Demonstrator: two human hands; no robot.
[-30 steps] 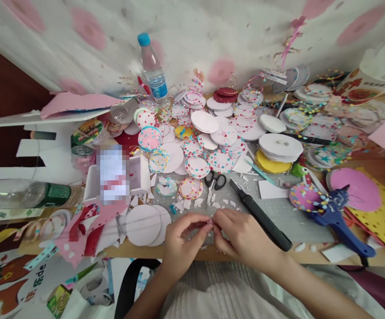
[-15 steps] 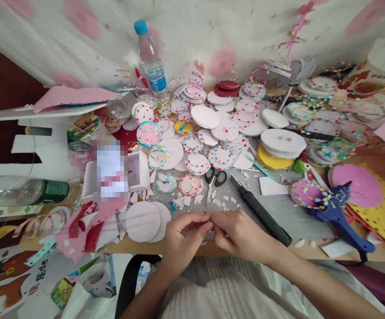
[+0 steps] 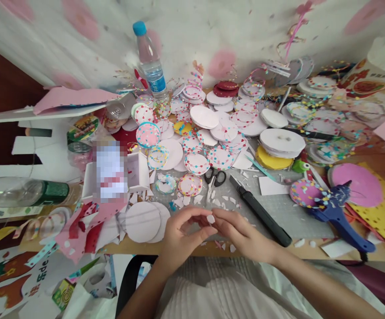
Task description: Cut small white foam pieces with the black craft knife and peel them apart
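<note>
Over the desk's front edge, my left hand (image 3: pixel 186 237) is curled, its thumb and fingertips around a small white scrap (image 3: pixel 210 219) that looks like paper or foam. My right hand (image 3: pixel 240 235) meets it from the other side, fingers stretched out and close to the scrap; I see nothing held in it. Beyond my hands lie black-handled scissors (image 3: pixel 215 179) among white scraps on a grey cutting mat (image 3: pixel 298 217). A black utility knife (image 3: pixel 262 212) rests to the right. White discs (image 3: pixel 142 221) lie left of my left hand.
Discs ringed with beaded trim (image 3: pixel 197 163) crowd the back of the desk. A blue glue gun (image 3: pixel 341 217) lies at right. On the left are a white box (image 3: pixel 139 170) with a blurred screen and a green-labelled bottle (image 3: pixel 53 192). A water bottle (image 3: pixel 151 66) stands behind.
My fingers were pinched together; they have since loosened and the white scrap shows between them. My right hand's fingers have straightened. The things on the desk stay put.
</note>
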